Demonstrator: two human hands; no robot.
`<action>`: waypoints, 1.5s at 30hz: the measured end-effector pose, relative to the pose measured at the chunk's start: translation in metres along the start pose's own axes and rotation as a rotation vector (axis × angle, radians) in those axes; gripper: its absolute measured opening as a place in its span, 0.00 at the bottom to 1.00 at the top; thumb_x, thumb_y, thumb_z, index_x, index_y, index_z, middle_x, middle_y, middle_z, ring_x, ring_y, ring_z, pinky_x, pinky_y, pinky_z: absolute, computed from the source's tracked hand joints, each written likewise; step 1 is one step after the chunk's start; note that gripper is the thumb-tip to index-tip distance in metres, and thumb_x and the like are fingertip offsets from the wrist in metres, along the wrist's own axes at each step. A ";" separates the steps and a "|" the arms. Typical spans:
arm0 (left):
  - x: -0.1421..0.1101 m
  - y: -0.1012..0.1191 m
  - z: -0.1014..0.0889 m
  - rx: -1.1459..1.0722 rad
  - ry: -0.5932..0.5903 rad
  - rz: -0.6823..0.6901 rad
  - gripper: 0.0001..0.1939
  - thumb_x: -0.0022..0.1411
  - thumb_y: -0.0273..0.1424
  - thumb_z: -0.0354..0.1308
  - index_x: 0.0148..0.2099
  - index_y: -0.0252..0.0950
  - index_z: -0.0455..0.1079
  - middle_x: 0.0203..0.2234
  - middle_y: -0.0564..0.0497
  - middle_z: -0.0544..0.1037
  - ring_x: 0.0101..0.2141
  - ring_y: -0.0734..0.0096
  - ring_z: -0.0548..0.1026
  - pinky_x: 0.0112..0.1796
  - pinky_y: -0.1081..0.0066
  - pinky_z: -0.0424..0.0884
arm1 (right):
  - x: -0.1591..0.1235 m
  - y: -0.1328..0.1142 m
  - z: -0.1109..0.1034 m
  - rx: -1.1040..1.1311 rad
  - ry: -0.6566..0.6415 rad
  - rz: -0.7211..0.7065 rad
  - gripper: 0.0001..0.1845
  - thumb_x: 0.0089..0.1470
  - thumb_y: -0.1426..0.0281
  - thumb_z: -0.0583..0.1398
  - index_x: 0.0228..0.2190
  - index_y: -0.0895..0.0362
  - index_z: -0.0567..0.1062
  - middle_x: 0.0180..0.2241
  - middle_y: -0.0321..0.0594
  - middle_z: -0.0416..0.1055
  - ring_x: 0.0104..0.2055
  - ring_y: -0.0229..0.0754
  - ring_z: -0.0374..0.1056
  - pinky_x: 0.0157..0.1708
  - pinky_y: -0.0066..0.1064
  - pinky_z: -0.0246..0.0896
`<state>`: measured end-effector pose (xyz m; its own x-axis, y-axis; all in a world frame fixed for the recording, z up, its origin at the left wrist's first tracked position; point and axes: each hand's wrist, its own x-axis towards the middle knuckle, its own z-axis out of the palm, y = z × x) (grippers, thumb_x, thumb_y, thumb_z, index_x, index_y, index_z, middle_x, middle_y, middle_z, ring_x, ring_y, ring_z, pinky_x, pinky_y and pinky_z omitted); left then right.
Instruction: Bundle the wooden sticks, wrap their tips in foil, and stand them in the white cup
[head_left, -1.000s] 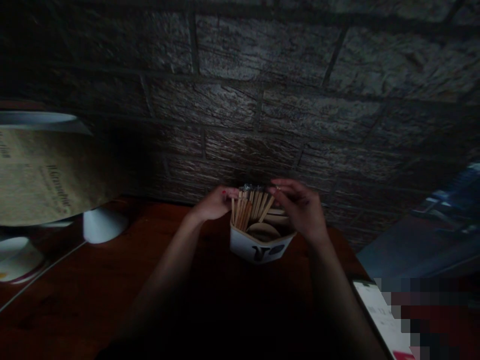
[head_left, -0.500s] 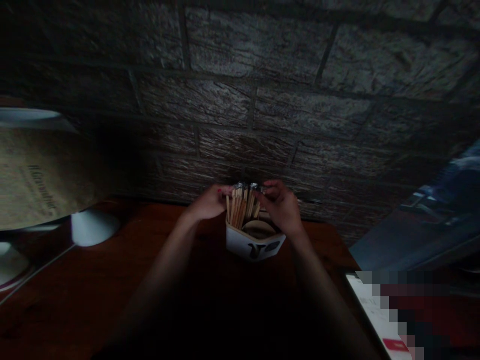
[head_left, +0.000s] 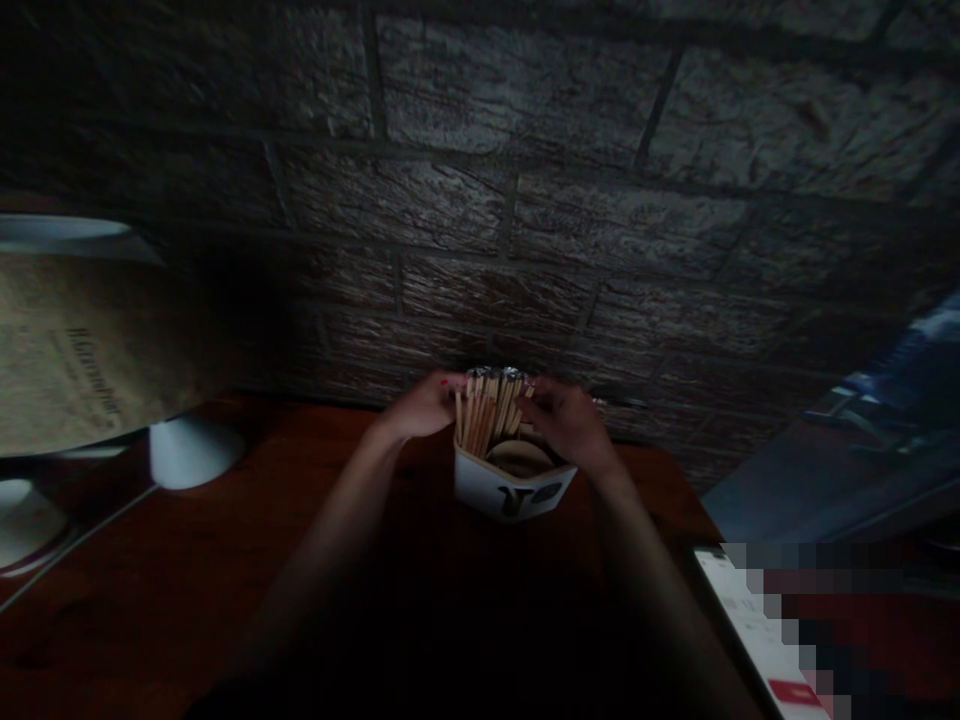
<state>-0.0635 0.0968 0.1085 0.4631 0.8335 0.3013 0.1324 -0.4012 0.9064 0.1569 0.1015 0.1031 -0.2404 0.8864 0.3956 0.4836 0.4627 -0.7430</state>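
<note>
A white box [head_left: 484, 490] with a dark printed mark on its front stands on the table near the wall. Thin wooden sticks [head_left: 499, 405] rise in a bundle from its back part, with shiny clear or foil-like material at their tops. In front of them a rounded brown piece [head_left: 519, 456] sits inside the box. My left hand [head_left: 421, 408] grips the left side of the bundle near the top, its fingertips partly hidden behind the sticks. From the right, my right hand [head_left: 568, 422] closes its thumb and fingers on the sticks' upper ends.
A dark brick wall [head_left: 450, 210] rises behind the wooden table [head_left: 210, 570]. At left are a large beige printed cover [head_left: 75, 350], a white cone-shaped piece [head_left: 191, 455] and a thin pale cord [head_left: 90, 540]. A lit screen [head_left: 742, 620] lies at right.
My right hand has moved left and closed in on the sticks. Sticks that leaned right stand more upright and closer together. My left hand stays at the bundle's left; the view shifted slightly.
</note>
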 end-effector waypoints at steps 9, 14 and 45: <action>0.002 -0.013 -0.003 0.032 0.021 -0.035 0.07 0.54 0.29 0.65 0.35 0.31 0.78 0.24 0.53 0.80 0.28 0.73 0.74 0.33 0.73 0.71 | 0.002 0.002 0.002 0.103 -0.181 -0.058 0.07 0.54 0.69 0.61 0.33 0.55 0.80 0.31 0.38 0.80 0.35 0.44 0.75 0.37 0.33 0.68; 0.003 -0.010 -0.001 0.025 0.068 -0.022 0.06 0.54 0.29 0.65 0.32 0.31 0.77 0.23 0.53 0.79 0.27 0.73 0.74 0.33 0.73 0.71 | 0.001 0.001 -0.002 0.115 -0.182 -0.064 0.11 0.56 0.69 0.59 0.39 0.55 0.81 0.33 0.38 0.80 0.32 0.40 0.73 0.33 0.29 0.65; 0.007 -0.015 0.005 0.072 0.092 0.033 0.08 0.53 0.32 0.67 0.35 0.32 0.78 0.30 0.50 0.83 0.32 0.67 0.77 0.37 0.69 0.73 | 0.004 0.005 0.013 -0.020 -0.030 -0.065 0.10 0.54 0.65 0.62 0.39 0.55 0.77 0.35 0.40 0.80 0.34 0.42 0.74 0.33 0.32 0.66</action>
<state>-0.0582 0.1066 0.0956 0.3861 0.8497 0.3592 0.1828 -0.4521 0.8730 0.1478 0.1072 0.0939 -0.2972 0.8545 0.4260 0.4826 0.5194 -0.7052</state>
